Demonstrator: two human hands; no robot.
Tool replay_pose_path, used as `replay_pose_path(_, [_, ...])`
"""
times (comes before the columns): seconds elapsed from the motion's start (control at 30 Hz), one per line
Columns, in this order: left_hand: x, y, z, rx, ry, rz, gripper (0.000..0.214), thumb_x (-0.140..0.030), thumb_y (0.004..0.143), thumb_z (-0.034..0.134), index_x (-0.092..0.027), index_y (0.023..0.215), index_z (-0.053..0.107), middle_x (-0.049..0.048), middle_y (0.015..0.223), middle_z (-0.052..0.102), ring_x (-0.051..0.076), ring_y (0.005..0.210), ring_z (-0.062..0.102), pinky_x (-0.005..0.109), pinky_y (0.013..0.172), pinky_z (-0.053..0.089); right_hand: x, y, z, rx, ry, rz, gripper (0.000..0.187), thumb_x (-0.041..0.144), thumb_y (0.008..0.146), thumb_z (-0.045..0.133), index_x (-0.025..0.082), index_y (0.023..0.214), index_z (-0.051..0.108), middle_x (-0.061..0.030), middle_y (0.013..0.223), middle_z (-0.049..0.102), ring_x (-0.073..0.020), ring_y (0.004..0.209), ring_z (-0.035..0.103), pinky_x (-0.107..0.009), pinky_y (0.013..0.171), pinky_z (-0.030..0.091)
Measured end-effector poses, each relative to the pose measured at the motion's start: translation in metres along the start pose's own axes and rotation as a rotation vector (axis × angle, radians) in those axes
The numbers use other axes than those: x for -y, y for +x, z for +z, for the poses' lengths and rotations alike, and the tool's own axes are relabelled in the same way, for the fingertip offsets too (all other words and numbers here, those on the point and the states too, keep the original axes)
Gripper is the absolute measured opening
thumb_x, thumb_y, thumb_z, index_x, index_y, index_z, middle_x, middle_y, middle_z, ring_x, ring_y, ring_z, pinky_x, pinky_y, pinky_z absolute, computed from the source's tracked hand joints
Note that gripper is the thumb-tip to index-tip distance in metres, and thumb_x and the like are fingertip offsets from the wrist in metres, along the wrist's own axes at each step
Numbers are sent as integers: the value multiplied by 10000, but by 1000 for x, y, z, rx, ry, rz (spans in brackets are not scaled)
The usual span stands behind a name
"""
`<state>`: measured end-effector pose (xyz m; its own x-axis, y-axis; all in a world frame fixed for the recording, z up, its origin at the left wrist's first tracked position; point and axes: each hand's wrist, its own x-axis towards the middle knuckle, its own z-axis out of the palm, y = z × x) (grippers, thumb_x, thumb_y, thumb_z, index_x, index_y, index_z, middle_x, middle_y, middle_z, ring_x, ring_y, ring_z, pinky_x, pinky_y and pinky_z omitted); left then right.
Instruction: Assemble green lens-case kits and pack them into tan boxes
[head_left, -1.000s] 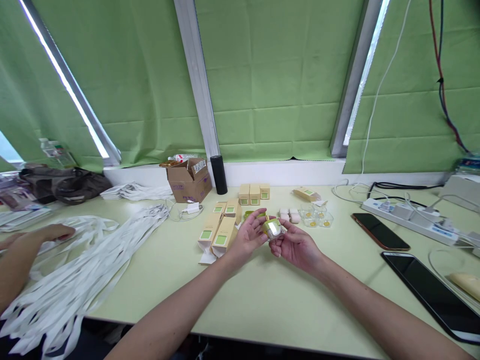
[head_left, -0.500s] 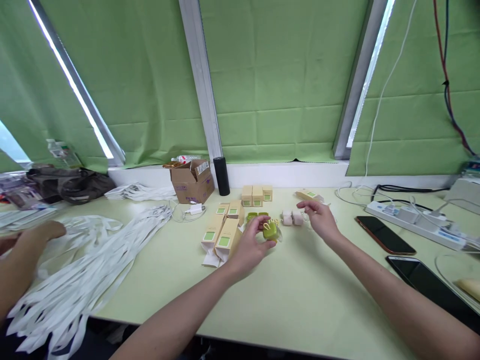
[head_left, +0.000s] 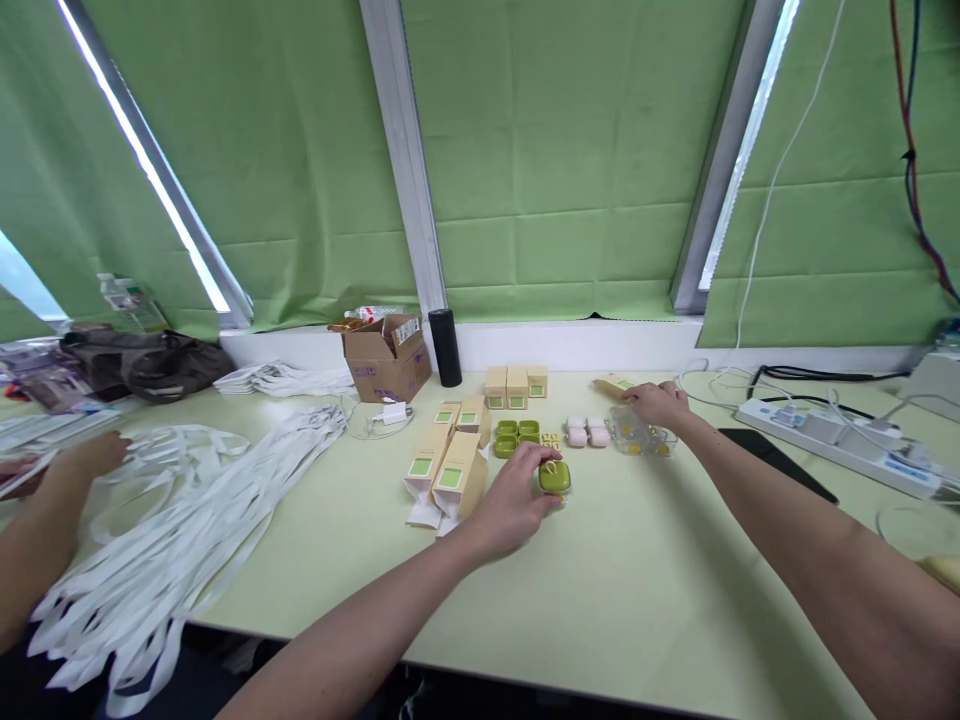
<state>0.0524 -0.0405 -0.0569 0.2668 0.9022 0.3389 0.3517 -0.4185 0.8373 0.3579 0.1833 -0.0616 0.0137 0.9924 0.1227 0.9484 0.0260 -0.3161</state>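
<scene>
My left hand [head_left: 517,500] pinches a small green square case [head_left: 555,477] by its sides, just above the table. A little cream loop lies over its top, and its lower part looks clear. At the back right, my right hand [head_left: 656,402] has its fingers closed on the end of a cream paper box [head_left: 615,384] that lies on its side. Below that hand sits a clear plastic tray [head_left: 637,435] with yellow spots in it. Green square pieces [head_left: 516,438], small yellowish loops [head_left: 550,440] and pale pink square pieces [head_left: 587,432] are grouped between my hands.
Open-ended cream boxes [head_left: 459,470] lie left of my left hand; more boxes [head_left: 516,387] stand behind. A co-worker's hand [head_left: 94,455] is by white straps [head_left: 187,540] at left. A cardboard carton [head_left: 386,365], black cylinder [head_left: 445,348], power strip [head_left: 840,445] and dark phone [head_left: 780,462] are around.
My right hand has moved right and away from me, from above the pink pieces to the cream box. My left hand has shifted slightly right and down with the green case.
</scene>
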Motion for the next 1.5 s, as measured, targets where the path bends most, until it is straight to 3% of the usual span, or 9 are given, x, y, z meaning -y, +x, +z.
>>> replay_pose_path(0.27, [2, 0, 0, -8, 20, 11, 461, -79, 793, 785, -256, 1205, 677, 84, 1307, 623, 310, 1259, 601, 481, 1157, 433, 8, 12, 4, 31, -26, 31, 298, 270, 906, 550, 238, 997, 832, -165, 1215, 760, -418, 1271, 580, -580, 1043, 423])
replay_pose_path(0.4, [-1, -1, -1, 29, 75, -19, 446, -78, 811, 777, -253, 1203, 652, 80, 1351, 608, 297, 1303, 588, 477, 1186, 420, 14, 10, -2, -20, 18, 22, 321, 258, 933, 517, 222, 1020, 823, -165, 1146, 780, -377, 1157, 676, -585, 1032, 442])
replay_pose_path(0.53, [-3, -1, -2, 56, 114, -40, 437, -78, 825, 774, -251, 1198, 627, 79, 1362, 599, 283, 1318, 582, 466, 1183, 429, 23, -1, -11, -169, 113, -48, 383, 189, 954, 469, 216, 1137, 804, -142, 1314, 746, -345, 1222, 685, -545, 1071, 447])
replay_pose_path(0.67, [0, -1, -2, 65, 120, -29, 437, -72, 821, 778, -249, 1189, 622, 85, 1341, 599, 290, 1299, 589, 477, 1158, 444, 39, -23, -15, -344, 234, -163, 424, 169, 972, 419, 198, 1174, 790, -130, 1434, 686, -327, 1226, 690, -496, 1059, 488])
replay_pose_path(0.83, [5, -1, 0, 76, 140, -7, 456, -63, 806, 788, -249, 1190, 627, 85, 1313, 608, 297, 1272, 596, 483, 1129, 456, 71, -66, -11, -510, 383, -341, 398, 235, 1004, 431, 196, 1184, 784, -149, 1378, 698, -323, 1238, 679, -479, 1035, 542])
replay_pose_path(0.93, [7, -1, 1, 75, 155, 1, 450, -60, 796, 788, -246, 1174, 632, 84, 1279, 617, 300, 1242, 602, 489, 1110, 463, 93, -103, -12, -644, 583, -510, 333, 267, 1019, 483, 213, 1159, 781, -152, 1293, 726, -341, 1192, 693, -533, 1006, 552])
replay_pose_path(1.2, [8, -1, 1, 98, 183, 10, 450, -76, 778, 760, -234, 1176, 622, 94, 1252, 604, 314, 1212, 596, 509, 1098, 482, 122, -187, -11, -638, 546, -642, 348, 212, 1082, 454, 269, 1352, 667, -124, 1393, 686, -322, 1317, 644, -537, 1043, 502])
replay_pose_path(1.37, [10, -2, -1, 90, 139, 50, 581, -104, 777, 767, -234, 1315, 589, 129, 1374, 588, 341, 1308, 580, 543, 1160, 454, 115, -200, 4, -652, 419, -706, 433, 146, 1075, 428, 257, 1465, 579, -148, 1449, 656, -340, 1362, 612, -549, 1044, 495])
replay_pose_path(1.5, [9, 2, -6, -60, -61, 91, 485, -201, 920, 695, -252, 1379, 544, 135, 1428, 594, 321, 1387, 546, 545, 1223, 393, 112, -203, 7, -678, 329, -767, 484, 94, 1046, 453, 211, 1510, 529, -175, 1443, 651, -345, 1326, 616, -546, 1031, 501])
